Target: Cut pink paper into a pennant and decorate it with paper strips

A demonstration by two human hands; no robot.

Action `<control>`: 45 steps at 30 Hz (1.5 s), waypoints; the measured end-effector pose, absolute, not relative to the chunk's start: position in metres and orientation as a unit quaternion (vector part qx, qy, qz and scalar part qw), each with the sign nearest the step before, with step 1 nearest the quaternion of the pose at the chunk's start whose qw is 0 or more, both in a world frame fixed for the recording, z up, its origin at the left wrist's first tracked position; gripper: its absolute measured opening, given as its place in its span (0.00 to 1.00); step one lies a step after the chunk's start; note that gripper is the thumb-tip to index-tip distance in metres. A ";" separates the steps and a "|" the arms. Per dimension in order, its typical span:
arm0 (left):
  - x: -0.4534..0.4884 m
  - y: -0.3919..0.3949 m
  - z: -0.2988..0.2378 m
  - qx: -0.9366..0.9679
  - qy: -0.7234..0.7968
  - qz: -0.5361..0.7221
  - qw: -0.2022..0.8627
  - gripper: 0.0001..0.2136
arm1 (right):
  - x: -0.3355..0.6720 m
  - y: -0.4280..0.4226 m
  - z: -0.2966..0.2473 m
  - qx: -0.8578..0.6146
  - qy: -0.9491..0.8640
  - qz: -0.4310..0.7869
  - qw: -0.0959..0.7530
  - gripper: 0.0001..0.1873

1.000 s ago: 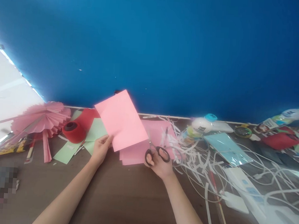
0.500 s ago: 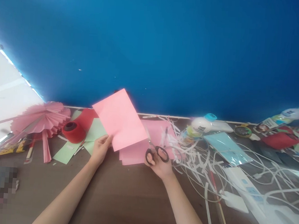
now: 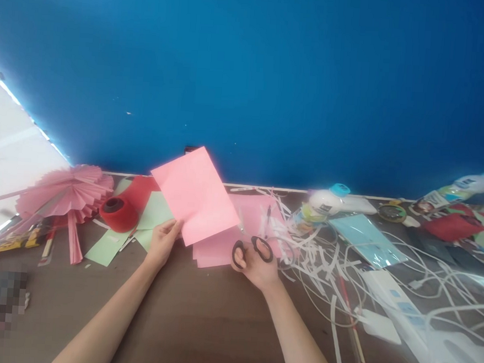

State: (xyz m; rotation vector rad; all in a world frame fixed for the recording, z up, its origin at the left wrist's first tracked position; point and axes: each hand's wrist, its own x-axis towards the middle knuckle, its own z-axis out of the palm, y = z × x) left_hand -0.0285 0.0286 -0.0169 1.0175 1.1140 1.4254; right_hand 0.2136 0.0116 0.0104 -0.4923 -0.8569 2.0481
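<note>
Between thumb and fingers, my left hand (image 3: 165, 242) pinches a pink sheet of paper (image 3: 195, 197) by its lower left edge, holding it up and tilted above the table. My right hand (image 3: 258, 264) has its fingers in the black handle loops of a pair of scissors (image 3: 264, 249). The scissor handles are spread apart; the blades are hard to make out near the sheet's right corner. Below the raised sheet lie more pink sheets (image 3: 216, 249) on the brown table.
Left are a folded pink paper fan (image 3: 65, 191), a red roll (image 3: 119, 212) and green paper (image 3: 107, 247). Right are white paper strips (image 3: 323, 259), a glue bottle (image 3: 323, 202), a blue packet (image 3: 368, 240), tangled white cables (image 3: 422, 271) and a power strip (image 3: 399, 303). A blue wall (image 3: 249, 82) stands behind.
The scissor handles have spread a little wider in my right hand. The pink sheet has shifted very slightly, still in my left hand.
</note>
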 end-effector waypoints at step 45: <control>-0.014 0.006 -0.012 0.387 0.454 0.508 0.621 0.17 | 0.189 -0.008 0.002 -0.411 -0.824 0.188 0.341 0.09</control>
